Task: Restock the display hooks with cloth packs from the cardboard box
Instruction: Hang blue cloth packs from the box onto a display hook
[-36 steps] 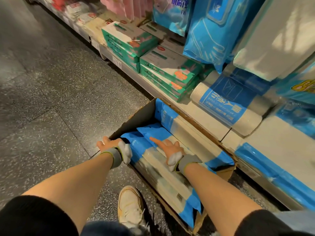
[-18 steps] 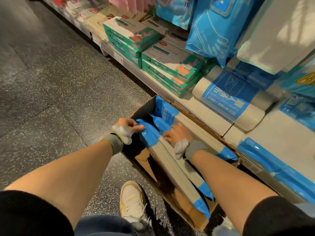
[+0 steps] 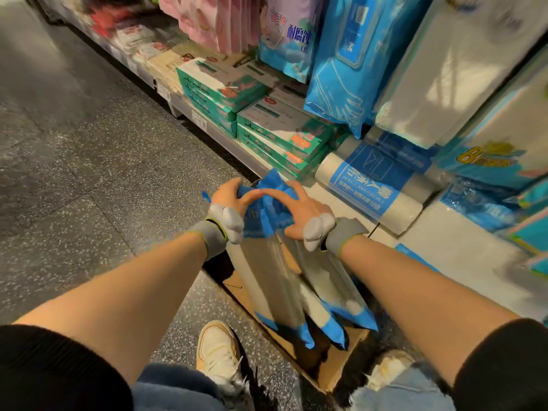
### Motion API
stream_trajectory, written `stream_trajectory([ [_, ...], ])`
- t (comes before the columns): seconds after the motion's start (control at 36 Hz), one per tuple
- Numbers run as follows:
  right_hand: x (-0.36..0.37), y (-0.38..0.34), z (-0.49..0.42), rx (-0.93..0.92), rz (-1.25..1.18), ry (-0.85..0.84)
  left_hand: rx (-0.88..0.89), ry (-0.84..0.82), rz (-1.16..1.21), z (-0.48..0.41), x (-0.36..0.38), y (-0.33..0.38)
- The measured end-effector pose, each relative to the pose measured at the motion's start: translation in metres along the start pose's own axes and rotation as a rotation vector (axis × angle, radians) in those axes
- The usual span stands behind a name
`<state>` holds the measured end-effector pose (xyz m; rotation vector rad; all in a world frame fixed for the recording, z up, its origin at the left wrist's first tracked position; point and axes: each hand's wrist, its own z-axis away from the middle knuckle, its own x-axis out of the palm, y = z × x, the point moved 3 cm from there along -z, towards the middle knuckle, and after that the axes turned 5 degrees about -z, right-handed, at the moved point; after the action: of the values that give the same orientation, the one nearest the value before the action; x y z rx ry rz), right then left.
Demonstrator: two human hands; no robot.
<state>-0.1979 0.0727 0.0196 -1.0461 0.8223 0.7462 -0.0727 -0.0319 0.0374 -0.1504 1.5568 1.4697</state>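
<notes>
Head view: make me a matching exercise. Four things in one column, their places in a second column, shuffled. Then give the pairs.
Things:
1. cloth packs
2. cardboard box
3. green boxes
4. white roll

Places:
A. lying on the bottom shelf, right of the green stack
B. on the floor by the shoes
C. gripped at their blue tops by both hands
D. stacked on the bottom shelf

Pairs: 1-C, 2-B, 3-D, 4-A

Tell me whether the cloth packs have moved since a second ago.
Yes. The cloth packs lay flat in the cardboard box; both hands now hold their top ends, lifted above it.
</notes>
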Motion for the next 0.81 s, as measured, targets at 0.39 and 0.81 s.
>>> stream_trajectory([
  [0.39, -0.114, -0.019, 0.082, 0.166, -0.435, 0.369, 0.208, 0.037, -0.184, 0.071, -0.082, 0.12],
  [0.81, -0.293, -0.091, 0.189, -0.192, -0.355, 0.882, 0.498, 0.237, -0.187, 0.134, -0.168, 0.282],
])
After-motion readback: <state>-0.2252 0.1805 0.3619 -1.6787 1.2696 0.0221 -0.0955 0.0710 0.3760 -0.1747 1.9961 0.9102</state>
